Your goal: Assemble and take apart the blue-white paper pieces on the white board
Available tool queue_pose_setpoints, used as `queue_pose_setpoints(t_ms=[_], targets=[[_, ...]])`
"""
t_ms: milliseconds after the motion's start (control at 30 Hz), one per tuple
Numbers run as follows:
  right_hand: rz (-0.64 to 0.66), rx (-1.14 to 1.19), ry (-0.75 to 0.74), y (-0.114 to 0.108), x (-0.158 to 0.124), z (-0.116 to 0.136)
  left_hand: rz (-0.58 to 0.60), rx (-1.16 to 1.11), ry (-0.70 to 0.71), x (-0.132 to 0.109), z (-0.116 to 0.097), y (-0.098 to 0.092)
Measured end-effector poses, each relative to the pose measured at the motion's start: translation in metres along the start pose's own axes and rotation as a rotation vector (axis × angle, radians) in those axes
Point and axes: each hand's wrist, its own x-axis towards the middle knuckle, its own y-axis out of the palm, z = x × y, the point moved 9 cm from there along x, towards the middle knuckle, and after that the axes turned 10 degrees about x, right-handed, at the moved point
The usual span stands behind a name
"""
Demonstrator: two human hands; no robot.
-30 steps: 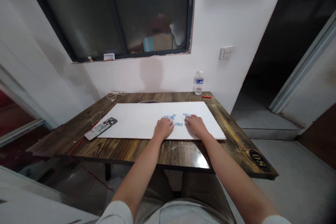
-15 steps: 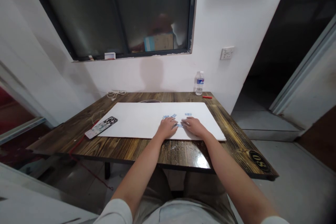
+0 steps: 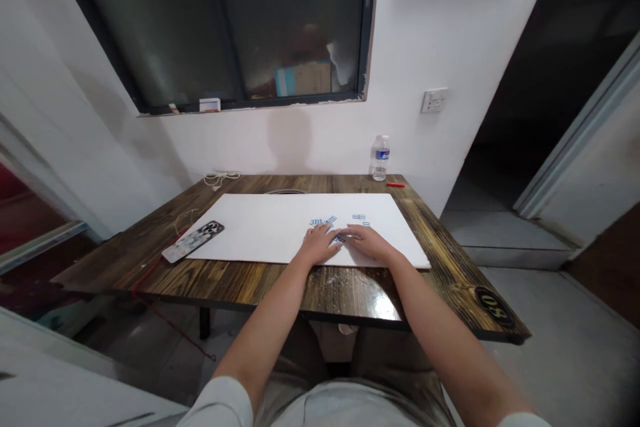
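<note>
My left hand [image 3: 318,245] lies palm down on a white board [image 3: 260,227], its fingers spread over and beside small blue-and-white pieces. Beside its fingertips is a row of small blue-outlined pieces [image 3: 315,222]; their exact kind is too small to tell. My right hand [image 3: 367,241] rests to the right, fingers stretched toward the left hand, the fingertips of both almost meeting. Between them a blue-edged piece [image 3: 341,238] shows, partly covered by the fingers. Past the right hand lie more flat blue-outlined pieces [image 3: 359,217].
The board covers the middle of a dark wooden table [image 3: 440,280]. At its left lies a phone [image 3: 195,241]. A water bottle [image 3: 381,159], a red pen-like stick [image 3: 395,185] and a white cable [image 3: 220,178] are at the back, near the wall.
My right fingers have shifted left, closer to the left hand. The piece between the hands now sits tilted, and another piece shows just beyond the right hand.
</note>
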Motion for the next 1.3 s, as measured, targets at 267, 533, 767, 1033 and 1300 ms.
queue_pose_setpoints(t_ms=[267,533,767,1033,1300], targets=[[-0.049,-0.200,0.027,-0.007,0.000,-0.011,-0.032,0.015,-0.022,0.000,0.002,-0.003],[0.018,-0.306,-0.029,0.001,-0.001,-0.001,-0.115,0.007,-0.050,0.000,0.003,-0.015],[-0.011,-0.401,0.043,-0.005,-0.005,-0.004,-0.121,-0.001,-0.065,-0.002,0.005,-0.019],[-0.034,-0.405,-0.021,-0.003,-0.006,0.007,-0.124,0.000,-0.059,-0.002,0.004,-0.021],[0.028,-0.419,0.084,0.003,-0.007,-0.007,-0.110,-0.007,-0.081,-0.001,0.006,-0.019]])
